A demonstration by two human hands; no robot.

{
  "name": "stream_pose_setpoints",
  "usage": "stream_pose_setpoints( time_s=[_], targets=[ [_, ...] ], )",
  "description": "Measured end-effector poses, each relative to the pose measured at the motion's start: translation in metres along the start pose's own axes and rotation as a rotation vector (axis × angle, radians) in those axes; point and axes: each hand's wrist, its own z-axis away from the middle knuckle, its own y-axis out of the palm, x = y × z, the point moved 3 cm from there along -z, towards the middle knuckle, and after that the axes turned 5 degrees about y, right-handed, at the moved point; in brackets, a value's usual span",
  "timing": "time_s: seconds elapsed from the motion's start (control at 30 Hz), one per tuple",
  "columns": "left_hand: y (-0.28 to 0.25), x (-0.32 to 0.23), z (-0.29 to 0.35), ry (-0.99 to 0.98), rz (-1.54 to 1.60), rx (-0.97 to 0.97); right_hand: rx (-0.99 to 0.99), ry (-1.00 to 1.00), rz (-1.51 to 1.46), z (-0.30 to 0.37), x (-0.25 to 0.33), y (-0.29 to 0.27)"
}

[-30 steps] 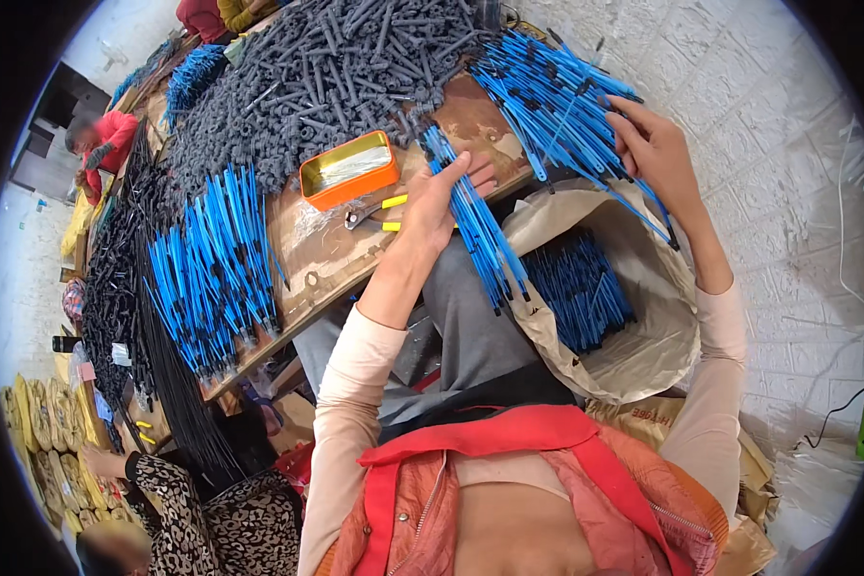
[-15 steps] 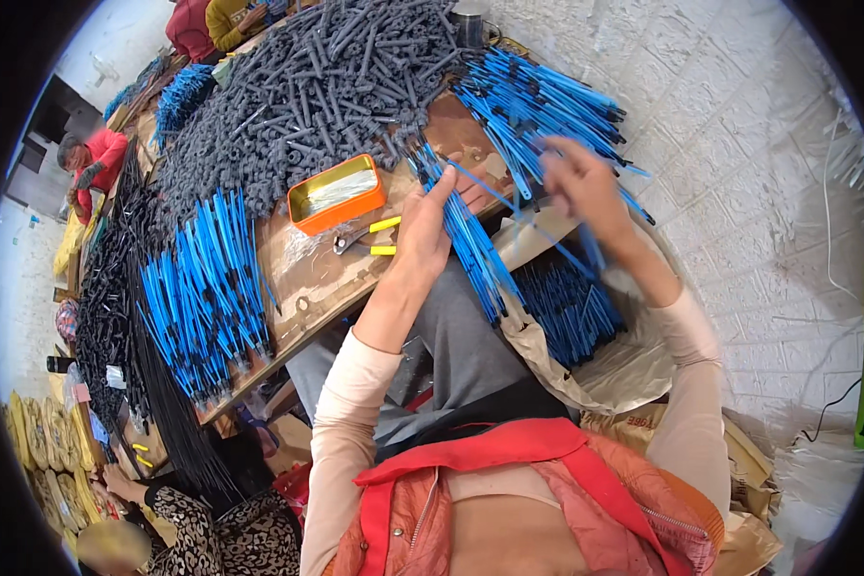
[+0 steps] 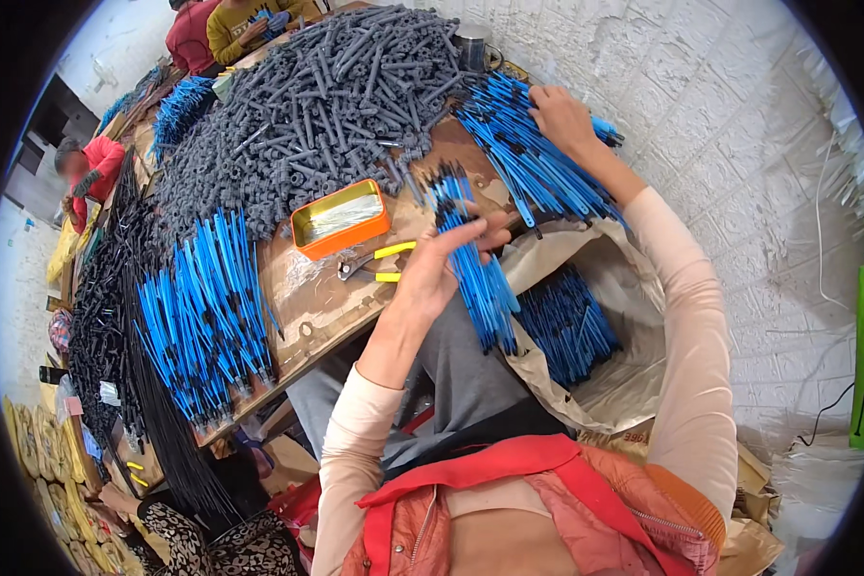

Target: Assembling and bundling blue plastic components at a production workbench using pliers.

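blue rods (image 3: 485, 300) look smooth, glossy plastic; grey parts (image 3: 302, 115) matt plastic; table (image 3: 328, 300) worn wood.

One held blue bundle (image 3: 485, 300), one orange tin (image 3: 348, 241), one open sack (image 3: 638, 338)

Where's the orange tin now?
The orange tin is left of centre in the head view, on the table between the grey parts pile and yellow-handled pliers.

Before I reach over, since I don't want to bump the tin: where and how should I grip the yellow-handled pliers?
Probably around both yellow handles, from the right: the pliers lie with their metal head leftward, near the orange tin, and the parted handles point right. The left hand is close there, so come in carefully.
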Motion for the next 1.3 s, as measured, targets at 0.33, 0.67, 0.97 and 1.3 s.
stream_pose_setpoints(
  time_s=[0.33,0.67,0.97,1.3],
  targets=[
    [-0.031,-0.004,0.001,0.033,0.078,-0.115,0.008,0.183,0.116,-0.036,-0.037,-0.01],
    [0.007,0.004,-0.001,0.209,-0.024,-0.123,0.429,0.533,-1.087,0.054,0.096,-0.149],
    [0.02,0.008,0.01,0.253,-0.185,-0.133,0.57,0.416,-1.082,0.108,0.141,-0.136],
    [0.051,-0.006,0.076,0.062,-0.208,0.108,0.128,0.058,-0.265,0.011,-0.006,-0.013]
  ],
)
